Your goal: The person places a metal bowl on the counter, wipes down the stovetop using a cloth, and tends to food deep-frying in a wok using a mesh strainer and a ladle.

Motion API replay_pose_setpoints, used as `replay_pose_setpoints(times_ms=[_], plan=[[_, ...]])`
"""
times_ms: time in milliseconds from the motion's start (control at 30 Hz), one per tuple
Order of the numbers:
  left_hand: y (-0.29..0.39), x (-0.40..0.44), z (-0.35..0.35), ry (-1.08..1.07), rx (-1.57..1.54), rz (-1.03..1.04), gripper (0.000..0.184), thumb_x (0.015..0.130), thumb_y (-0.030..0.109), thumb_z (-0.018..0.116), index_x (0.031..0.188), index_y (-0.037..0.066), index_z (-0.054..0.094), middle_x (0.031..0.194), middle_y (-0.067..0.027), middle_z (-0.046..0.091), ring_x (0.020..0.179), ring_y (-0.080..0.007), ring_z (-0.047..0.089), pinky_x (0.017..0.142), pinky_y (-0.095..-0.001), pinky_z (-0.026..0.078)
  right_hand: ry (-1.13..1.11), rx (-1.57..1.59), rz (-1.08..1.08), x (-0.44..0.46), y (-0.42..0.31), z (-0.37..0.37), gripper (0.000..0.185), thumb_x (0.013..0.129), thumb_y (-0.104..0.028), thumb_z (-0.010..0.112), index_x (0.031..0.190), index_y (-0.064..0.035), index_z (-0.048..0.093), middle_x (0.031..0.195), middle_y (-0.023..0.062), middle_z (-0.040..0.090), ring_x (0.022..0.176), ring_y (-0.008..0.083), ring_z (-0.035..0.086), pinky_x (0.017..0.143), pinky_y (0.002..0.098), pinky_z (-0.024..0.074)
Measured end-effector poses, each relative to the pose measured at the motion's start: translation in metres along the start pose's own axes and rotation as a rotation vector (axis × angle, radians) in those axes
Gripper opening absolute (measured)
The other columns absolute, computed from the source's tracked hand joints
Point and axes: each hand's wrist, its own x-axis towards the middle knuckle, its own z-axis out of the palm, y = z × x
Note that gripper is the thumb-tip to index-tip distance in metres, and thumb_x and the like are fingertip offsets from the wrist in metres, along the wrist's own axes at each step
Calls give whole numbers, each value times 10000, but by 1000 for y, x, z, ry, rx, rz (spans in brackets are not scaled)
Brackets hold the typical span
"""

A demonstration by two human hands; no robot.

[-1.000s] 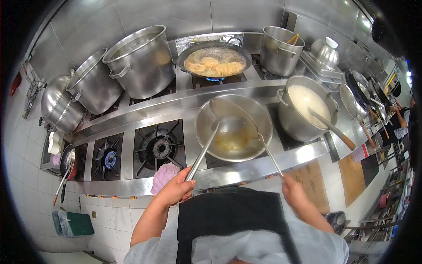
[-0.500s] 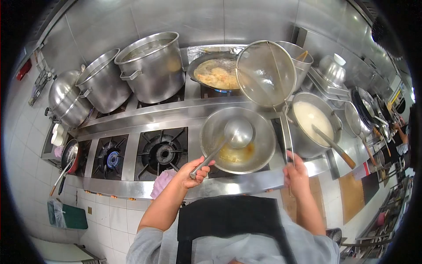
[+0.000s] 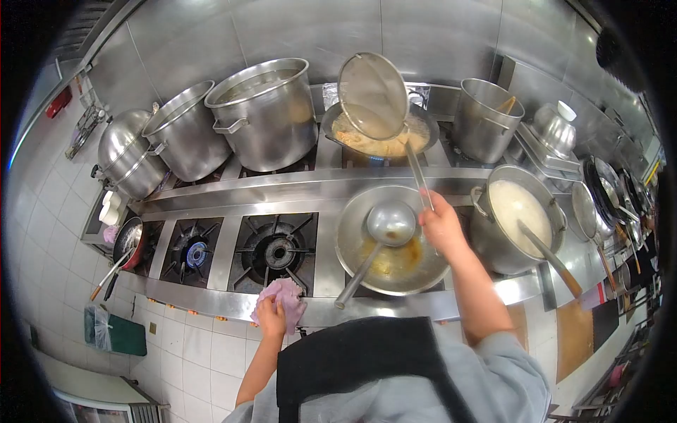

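Observation:
My right hand (image 3: 441, 224) is closed around the handle of a round mesh strainer (image 3: 372, 95). The strainer is tilted above the rear wok (image 3: 331, 128), where pale golden food (image 3: 360, 138) bubbles in oil and is partly hidden by the mesh. At the stove's front edge, my left hand (image 3: 271, 316) grips a pink cloth (image 3: 287, 299). Between my hands sits a steel wok (image 3: 352, 243) with a little yellow-brown liquid in its bottom. A ladle (image 3: 391, 223) rests in that wok, its handle leaning over the near rim.
Large steel pots (image 3: 264, 120) line the back left. On the right, a pot of whitish liquid (image 3: 518, 211) holds a wooden-handled utensil. A blue flame burns on a left front burner (image 3: 196, 255). A tall steel container (image 3: 488, 123) stands behind, right of the rear wok.
My left hand has let go of the ladle, which now lies in the front wok, and has taken hold of the pink cloth. My right hand has moved the strainer left, over the rear wok.

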Motion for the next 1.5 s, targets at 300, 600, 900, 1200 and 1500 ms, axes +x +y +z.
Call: replay_pose_setpoints(times_ms=[300, 600, 900, 1200, 1500], plan=[[-16, 15, 16, -16, 80, -185, 213, 774, 143, 614, 964, 55, 574, 871, -135, 617, 821, -329, 565, 761, -459, 424, -15, -362, -170, 33, 18, 32, 434, 840, -70, 462, 1274, -72, 474, 861, 174, 624, 786, 268, 602, 738, 371, 461], [-6, 29, 24, 55, 269, -277, 141, 768, 224, 591, 817, 93, 608, 738, -129, 628, 747, -346, 577, 648, -481, 421, 41, -631, -167, 32, 22, 33, 417, 831, -64, 442, 1247, -60, 467, 873, 271, 611, 856, 416, 589, 775, 495, 454], [-15, 28, 25, 71, 246, -210, 169, 751, 227, 598, 852, 93, 621, 750, -123, 635, 743, -330, 582, 664, -464, 439, 44, -788, -51, 42, 26, 29, 445, 834, -65, 451, 1279, -72, 446, 926, 266, 616, 901, 405, 591, 806, 488, 461], [-11, 30, 21, 67, 240, -196, 133, 743, 207, 593, 803, 89, 605, 760, -111, 629, 746, -330, 580, 665, -470, 432, 113, -772, -104, 66, 43, 32, 451, 835, -68, 453, 1286, -82, 440, 977, 262, 611, 945, 395, 587, 823, 476, 461], [-17, 30, 23, 91, 219, -144, 120, 738, 203, 599, 791, 97, 589, 758, -101, 620, 751, -322, 577, 660, -470, 422, 165, -713, 0, 78, 28, 42, 391, 835, -68, 431, 1216, 4, 482, 1046, 305, 569, 1007, 424, 546, 878, 464, 434]])
